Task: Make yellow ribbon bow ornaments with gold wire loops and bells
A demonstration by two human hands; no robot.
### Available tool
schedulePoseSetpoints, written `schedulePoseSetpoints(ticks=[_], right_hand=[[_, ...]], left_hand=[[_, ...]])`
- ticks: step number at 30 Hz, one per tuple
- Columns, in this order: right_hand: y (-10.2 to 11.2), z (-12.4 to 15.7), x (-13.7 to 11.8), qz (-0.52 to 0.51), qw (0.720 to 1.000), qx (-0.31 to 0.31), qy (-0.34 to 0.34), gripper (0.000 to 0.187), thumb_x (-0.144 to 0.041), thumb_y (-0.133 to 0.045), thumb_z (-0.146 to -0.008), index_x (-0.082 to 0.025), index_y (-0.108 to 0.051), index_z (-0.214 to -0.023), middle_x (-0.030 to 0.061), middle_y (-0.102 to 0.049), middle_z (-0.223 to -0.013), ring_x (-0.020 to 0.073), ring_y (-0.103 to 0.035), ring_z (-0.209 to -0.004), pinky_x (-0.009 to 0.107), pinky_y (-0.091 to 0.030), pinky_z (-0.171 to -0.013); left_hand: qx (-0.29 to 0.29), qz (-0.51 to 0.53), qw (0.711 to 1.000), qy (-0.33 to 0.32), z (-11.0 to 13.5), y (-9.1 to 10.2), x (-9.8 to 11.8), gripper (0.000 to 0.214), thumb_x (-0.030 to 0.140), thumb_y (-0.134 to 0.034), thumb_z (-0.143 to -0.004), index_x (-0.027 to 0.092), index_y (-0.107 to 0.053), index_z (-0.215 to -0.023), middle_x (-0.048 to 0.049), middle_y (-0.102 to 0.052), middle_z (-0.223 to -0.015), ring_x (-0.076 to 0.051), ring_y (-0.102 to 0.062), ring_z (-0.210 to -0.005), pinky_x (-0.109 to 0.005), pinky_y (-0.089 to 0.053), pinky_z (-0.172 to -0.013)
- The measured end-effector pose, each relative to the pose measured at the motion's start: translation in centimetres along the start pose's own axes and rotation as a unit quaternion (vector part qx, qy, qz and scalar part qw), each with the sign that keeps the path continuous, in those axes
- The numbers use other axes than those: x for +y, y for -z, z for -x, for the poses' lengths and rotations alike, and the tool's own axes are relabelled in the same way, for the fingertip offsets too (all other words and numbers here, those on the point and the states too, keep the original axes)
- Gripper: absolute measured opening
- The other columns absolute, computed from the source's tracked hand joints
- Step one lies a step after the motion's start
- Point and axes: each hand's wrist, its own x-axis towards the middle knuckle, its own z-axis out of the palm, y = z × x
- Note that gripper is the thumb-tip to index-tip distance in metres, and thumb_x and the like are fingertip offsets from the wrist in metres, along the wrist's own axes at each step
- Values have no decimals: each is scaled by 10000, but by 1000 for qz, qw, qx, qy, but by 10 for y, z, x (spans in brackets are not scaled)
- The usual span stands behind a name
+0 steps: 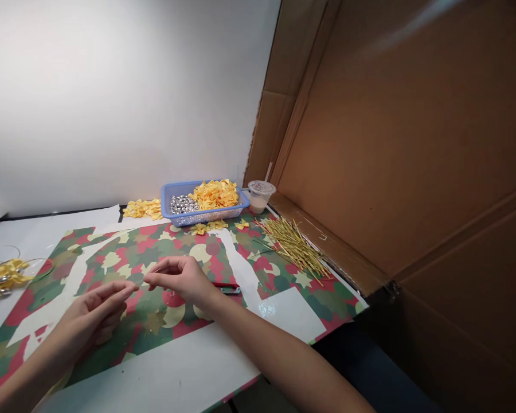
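My left hand (95, 312) and my right hand (181, 280) meet over the patterned paper, fingertips nearly touching. Both pinch what looks like a thin wire strand (141, 281), mostly hidden by the fingers. Just beyond my right wrist lies a small cutter with a red and teal handle (227, 288). Farther back, a blue basket (205, 217) holds silver beads (183, 204) and yellow ribbon bows (217, 194). A few loose bows (200, 229) rest in front of it. To the right is a bundle of gold-green wire ties (294, 245).
A lidded plastic cup with a straw (260, 198) stands beside the basket. More bows (143, 209) are heaped left of it. Finished-looking bow pieces with beads (4, 279) lie at the far left. A tall cardboard wall (395, 137) borders the table's right side.
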Motion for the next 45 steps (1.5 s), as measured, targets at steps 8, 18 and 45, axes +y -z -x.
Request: schedulePoseSetpoints(ticks=[8, 18, 45], right_hand=[[-4, 4, 1, 2, 999, -3, -42, 359, -456, -839, -502, -192, -704, -704, -12, -645, -694, 90, -508, -605, 214, -381, -548], [-5, -3, 13, -37, 999, 26, -8, 281, -407, -850, -496, -219, -738, -673, 4, -713, -755, 154, -626, -756, 280, -490, -706], [-5, 4, 10, -128, 979, 161, -13, 333, -382, -885, -406, -217, -718, -642, -15, -693, -667, 77, -493, -570, 194, -322, -490]], left_hand=[[-26, -28, 999, 13, -3, 7, -1, 439, 539, -815, -507, 185, -677, -726, 78, -307, -524, -33, -192, -417, -150, -146, -399], [-44, -16, 999, 28, -1, 4, 2, 449, 532, -807, -506, 184, -674, -756, 88, -247, -518, -44, -158, -428, -163, -125, -400], [-137, -12, 990, -20, 4, 8, -10, 401, 510, -730, -670, 156, -575, -778, 89, -338, -532, -38, -197, -453, -159, -122, -409]])
